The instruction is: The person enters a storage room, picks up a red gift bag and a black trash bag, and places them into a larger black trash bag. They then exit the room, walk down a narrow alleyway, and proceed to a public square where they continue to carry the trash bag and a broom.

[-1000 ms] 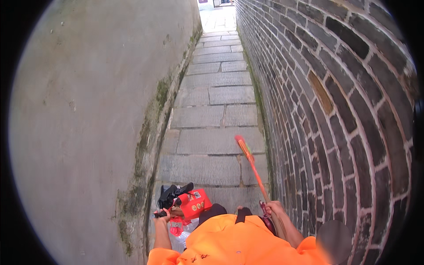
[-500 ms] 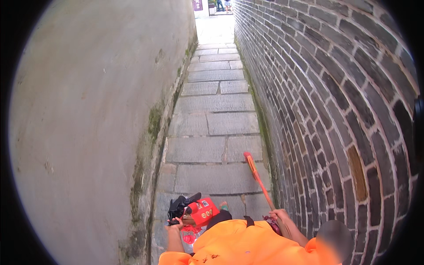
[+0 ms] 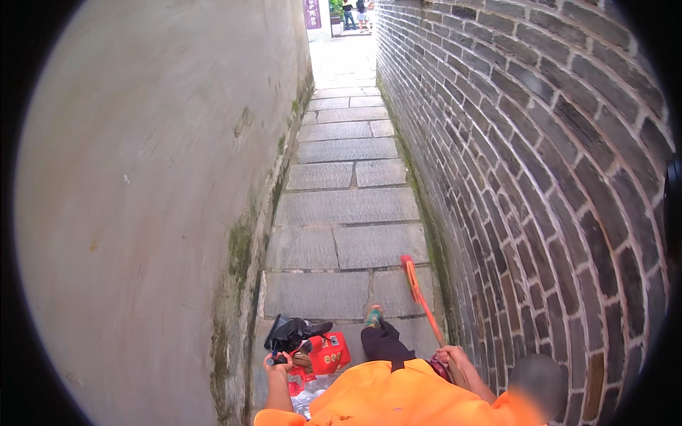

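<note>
My left hand (image 3: 278, 362) is closed at lower left, on a dark handle-like piece whose kind I cannot make out. Right beside it are a black plastic bag (image 3: 291, 331) and a red box (image 3: 331, 353) with gold round marks. Clear plastic (image 3: 310, 395) and red wrapping (image 3: 295, 388) hang below them. On the right, my right hand (image 3: 450, 354) grips a long wooden stick (image 3: 426, 307) whose far part is orange-red and points ahead. A dark red, shiny thing (image 3: 439, 367) sits against that hand, partly hidden.
A narrow stone-paved lane (image 3: 348, 149) runs ahead between a plastered wall (image 3: 142, 199) on the left and a grey brick wall (image 3: 540, 184) on the right. Moss lines both edges. Two people (image 3: 355, 15) stand beyond the bright far end. One foot (image 3: 374, 314) shows forward.
I have moved forward along the lane, and a foot and dark trouser leg now reach ahead. The stick's far end shows slightly lower and further right. Both hands keep their hold.
</note>
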The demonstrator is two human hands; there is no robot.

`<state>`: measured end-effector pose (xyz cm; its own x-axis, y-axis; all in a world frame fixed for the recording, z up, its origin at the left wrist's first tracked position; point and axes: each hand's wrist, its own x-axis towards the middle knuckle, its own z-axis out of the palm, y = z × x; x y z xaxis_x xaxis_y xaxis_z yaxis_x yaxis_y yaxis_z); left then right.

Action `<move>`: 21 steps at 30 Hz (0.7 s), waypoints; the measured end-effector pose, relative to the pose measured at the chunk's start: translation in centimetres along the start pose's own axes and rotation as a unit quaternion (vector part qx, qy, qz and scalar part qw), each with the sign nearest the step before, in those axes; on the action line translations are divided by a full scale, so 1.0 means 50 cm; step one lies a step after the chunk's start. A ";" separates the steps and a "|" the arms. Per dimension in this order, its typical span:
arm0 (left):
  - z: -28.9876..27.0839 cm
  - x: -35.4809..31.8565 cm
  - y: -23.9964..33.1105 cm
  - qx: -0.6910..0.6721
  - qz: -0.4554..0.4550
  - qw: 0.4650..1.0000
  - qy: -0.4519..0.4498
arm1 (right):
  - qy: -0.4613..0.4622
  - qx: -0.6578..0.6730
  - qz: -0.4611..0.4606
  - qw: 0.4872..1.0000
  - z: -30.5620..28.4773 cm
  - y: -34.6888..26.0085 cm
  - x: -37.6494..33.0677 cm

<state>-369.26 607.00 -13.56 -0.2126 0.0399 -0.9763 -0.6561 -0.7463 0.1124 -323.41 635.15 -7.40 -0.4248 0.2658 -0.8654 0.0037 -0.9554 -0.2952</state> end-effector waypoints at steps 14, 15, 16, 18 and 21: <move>0.690 0.027 -0.121 0.009 0.003 1.000 -0.016 | 0.011 -0.040 0.000 0.999 0.381 -0.570 0.244; 0.738 0.035 -0.130 0.018 0.002 0.999 -0.034 | 0.007 -0.043 -0.002 0.999 0.392 -0.596 0.269; 0.786 0.045 -0.139 0.027 0.000 0.998 -0.052 | 0.002 -0.039 -0.003 0.999 0.409 -0.626 0.293; 0.885 0.057 -0.169 0.033 -0.011 0.999 -0.032 | 0.011 -0.026 0.016 0.999 0.440 -0.674 0.354; 1.019 0.108 -0.191 0.059 -0.031 0.997 -0.037 | 0.031 -0.039 -0.042 0.998 0.459 -0.726 0.445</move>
<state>-401.04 648.21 -10.49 -0.2194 0.1352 -0.9662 -0.7496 -0.6573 0.0783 -353.79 672.77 -6.64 -0.3694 0.3540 -0.8592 0.0420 -0.9173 -0.3959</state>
